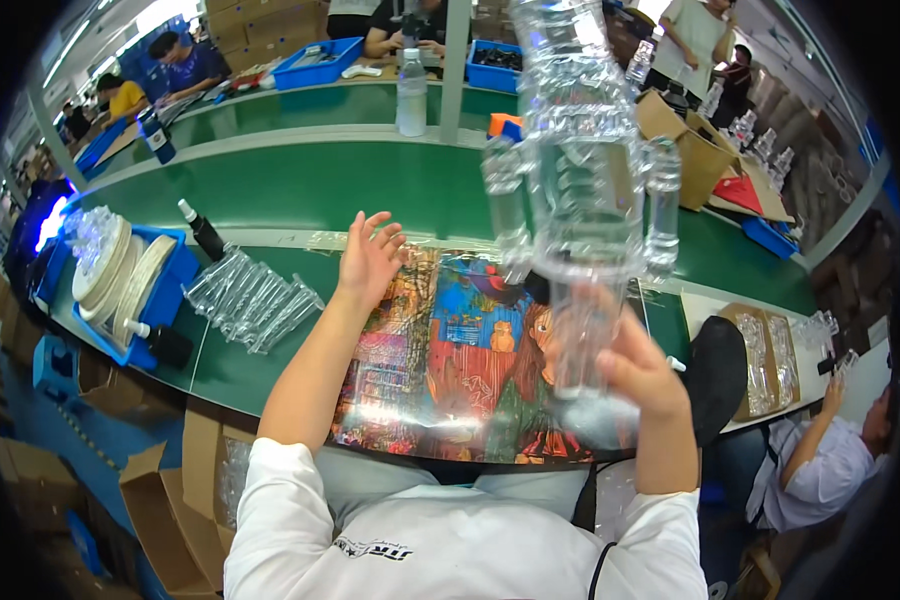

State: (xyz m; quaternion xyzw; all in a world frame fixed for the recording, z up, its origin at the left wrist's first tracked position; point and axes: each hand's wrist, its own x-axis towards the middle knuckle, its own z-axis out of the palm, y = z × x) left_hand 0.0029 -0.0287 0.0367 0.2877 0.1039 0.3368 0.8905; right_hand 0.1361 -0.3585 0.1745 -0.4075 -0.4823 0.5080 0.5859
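Observation:
Raised in front of me is a tall clear vessel (585,190) with a ridged upper part, a wide body and a short tube on each side. My right hand (635,370) is wrapped round its narrower lower end, which is blurred. My left hand (372,255) is empty, its fingers spread, above the far edge of a glossy picture mat (470,375). The mat lies on the green bench (350,190) and shows a colourful printed scene. To the left of my left forearm, a row of clear ridged pieces (250,298) lies on the bench.
At the left, a blue bin (175,270) holds white coils, with dark spray bottles (202,232) nearby. Open cardboard boxes (175,520) stand on the floor. A filled bottle (411,95) stands beyond. A co-worker (820,460) sits at the right, near a tray of clear parts (760,360).

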